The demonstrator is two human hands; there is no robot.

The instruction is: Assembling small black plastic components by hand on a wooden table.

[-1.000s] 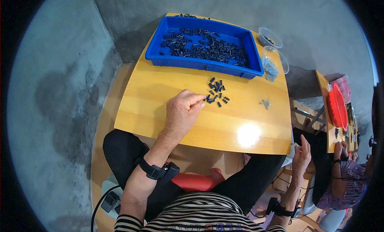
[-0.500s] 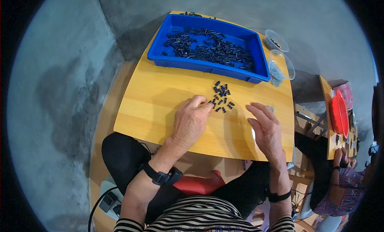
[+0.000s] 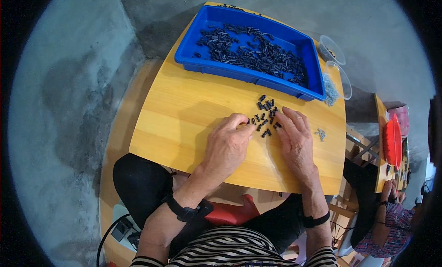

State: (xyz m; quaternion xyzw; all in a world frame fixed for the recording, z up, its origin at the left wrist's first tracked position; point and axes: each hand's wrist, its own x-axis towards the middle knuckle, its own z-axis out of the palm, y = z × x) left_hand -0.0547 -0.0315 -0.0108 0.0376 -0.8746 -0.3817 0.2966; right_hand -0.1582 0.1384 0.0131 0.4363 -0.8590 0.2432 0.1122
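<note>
Black parts [image 3: 267, 106] lie in a loose cluster just right of the frame's centre, on the bare near half of the yellow table [image 3: 175, 110]. The left hand [image 3: 228, 143] comes in from the lower left; its thumb and forefinger appear pinched together on one dark piece at the cluster's left edge. The right hand [image 3: 295, 143] stands at the cluster's right edge, its fingertips among the nearest pieces; whether they close on one cannot be told. Above, a blue tray [image 3: 239, 73] holds many more such pieces. Silvery bits [image 3: 321, 135] form a small heap to the right of the right hand, apart from the cluster. At the upper right, a clear cup [image 3: 340, 78] lies tipped beside the tray, with further silvery pieces at its mouth.

Handling at this stage is best judged a matter of fingertip control. Pieces at the rim of the cluster are the easier ones to lift, since those in the middle crowd one another. A light pinch across the narrow sides should keep a piece from rolling; a hard one may flick it away. Both wrists are best held low and steady, and the right sleeve and palm clear of the silvery heap, which could scatter easily.
</note>
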